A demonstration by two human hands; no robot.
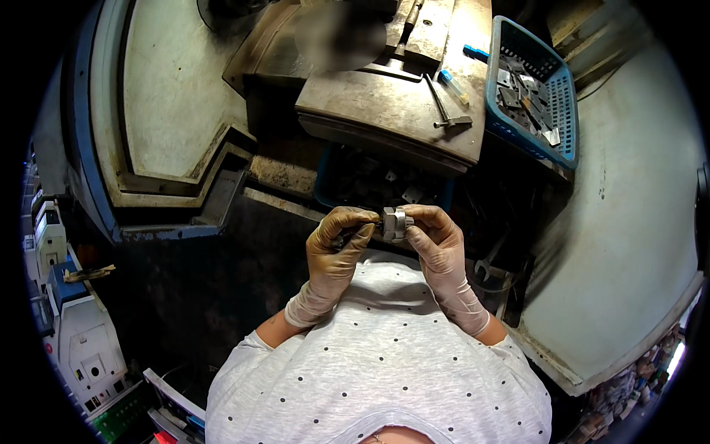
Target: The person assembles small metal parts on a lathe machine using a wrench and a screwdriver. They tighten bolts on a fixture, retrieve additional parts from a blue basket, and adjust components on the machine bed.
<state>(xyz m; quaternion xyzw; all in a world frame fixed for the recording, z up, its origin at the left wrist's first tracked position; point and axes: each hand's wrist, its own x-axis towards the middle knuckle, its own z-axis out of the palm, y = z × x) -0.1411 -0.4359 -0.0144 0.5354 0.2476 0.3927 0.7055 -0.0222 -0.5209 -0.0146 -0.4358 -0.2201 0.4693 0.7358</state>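
Note:
In front of my chest, both gloved hands hold a small silvery metal part (pixel 394 223) with a faceted, nut-like body and a ribbed end on the right. My right hand (pixel 440 240) pinches that ribbed end between thumb and fingertips. At its other side my left hand (pixel 342 240), in a stained glove, has thumb and fingers closed around a short dark piece that meets the metal part. Most of this dark piece is hidden by the fingers, so its kind cannot be made out.
Ahead is a metal machine table (pixel 392 103) bearing a T-shaped tool (pixel 446 111) and a small yellow-and-blue tube (pixel 453 87). A blue basket (pixel 569 111) of flat metal pieces stands at its right. Beneath the table sits another blue bin (pixel 323 181). A wrench (pixel 492 259) lies right of my hands.

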